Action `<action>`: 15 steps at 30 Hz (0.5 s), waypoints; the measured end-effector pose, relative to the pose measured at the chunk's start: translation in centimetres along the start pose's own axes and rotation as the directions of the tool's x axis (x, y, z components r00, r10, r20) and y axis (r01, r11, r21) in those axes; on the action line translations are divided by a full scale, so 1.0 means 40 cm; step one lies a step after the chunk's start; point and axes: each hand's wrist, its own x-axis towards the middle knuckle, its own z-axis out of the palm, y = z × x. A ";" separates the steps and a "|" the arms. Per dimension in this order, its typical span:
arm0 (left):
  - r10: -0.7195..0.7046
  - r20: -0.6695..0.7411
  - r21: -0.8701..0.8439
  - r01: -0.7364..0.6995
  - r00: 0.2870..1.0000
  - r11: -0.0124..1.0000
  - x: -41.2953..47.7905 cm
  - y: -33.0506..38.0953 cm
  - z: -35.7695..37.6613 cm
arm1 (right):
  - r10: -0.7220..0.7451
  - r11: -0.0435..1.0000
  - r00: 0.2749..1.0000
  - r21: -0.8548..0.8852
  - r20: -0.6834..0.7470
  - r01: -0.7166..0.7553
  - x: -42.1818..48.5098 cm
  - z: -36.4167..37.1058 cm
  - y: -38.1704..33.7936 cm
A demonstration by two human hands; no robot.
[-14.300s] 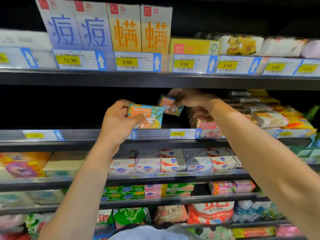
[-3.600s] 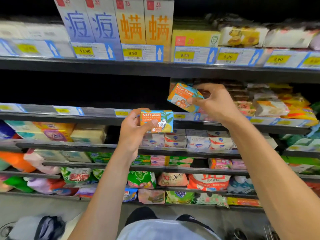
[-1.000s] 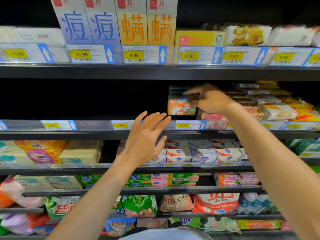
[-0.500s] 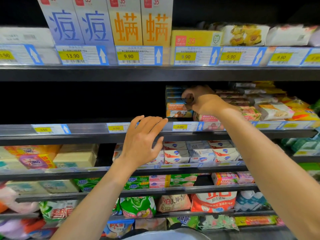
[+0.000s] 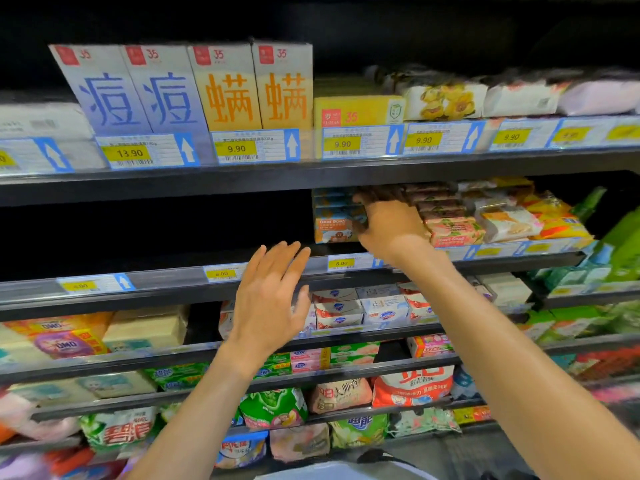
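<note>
The right hand point(image 5: 384, 225) is gripping soap boxes point(image 5: 330, 230) by a gap point(image 5: 207, 230); the left hand point(image 5: 270, 299) is hovering open at the shelf point(image 5: 166, 280) edge.

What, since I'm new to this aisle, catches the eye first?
The tall boxes with big blue and orange characters dominate the top shelf. Below, the right hand curls round stacked Goat Soap boxes, while the open left hand hovers before the shelf edge.
</note>
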 end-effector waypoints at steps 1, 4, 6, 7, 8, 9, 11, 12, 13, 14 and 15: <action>-0.024 -0.011 -0.008 0.024 1.000 1.000 -0.006 0.011 -0.010 | 0.012 1.000 0.995 -0.016 -0.098 -0.013 -0.028 0.012 0.010; -0.039 -0.041 -0.067 0.037 0.998 0.997 -0.042 0.046 -0.030 | 0.078 0.996 0.922 0.064 -0.379 -0.058 -0.152 0.048 0.050; -0.053 -0.002 -0.095 0.053 0.999 0.994 -0.071 0.076 -0.038 | 0.105 0.992 0.908 0.101 -0.405 -0.070 -0.245 0.070 0.084; -0.069 0.026 -0.096 0.071 0.997 0.993 -0.087 0.093 -0.040 | 0.127 0.989 0.910 0.115 -0.394 -0.088 -0.290 0.080 0.101; -0.084 0.059 -0.095 0.089 0.995 0.991 -0.102 0.111 -0.040 | 0.152 0.986 0.915 0.119 -0.373 -0.115 -0.333 0.095 0.119; -0.093 0.097 -0.099 0.102 0.991 0.990 -0.116 0.129 -0.041 | 0.183 0.981 0.920 0.118 -0.345 -0.151 -0.374 0.111 0.137; -0.093 0.177 -0.121 0.115 0.980 0.986 -0.138 0.160 -0.040 | 0.264 0.962 0.924 0.139 -0.275 -0.234 -0.452 0.141 0.166; -0.086 0.218 -0.132 0.116 0.972 0.984 -0.147 0.174 -0.041 | 0.302 0.951 0.923 0.148 -0.239 -0.273 -0.494 0.156 0.179; -0.080 0.259 -0.145 0.121 0.963 0.982 -0.154 0.189 -0.042 | 0.332 0.940 0.922 0.147 -0.201 -0.307 -0.537 0.170 0.190; -0.076 0.295 -0.162 0.129 0.952 0.978 -0.157 0.203 -0.044 | 0.354 0.933 0.920 0.137 -0.168 -0.334 -0.579 0.180 0.200; -0.066 0.324 -0.179 0.130 0.944 0.975 -0.159 0.216 -0.043 | 0.374 0.926 0.916 0.121 -0.145 -0.359 -0.621 0.186 0.207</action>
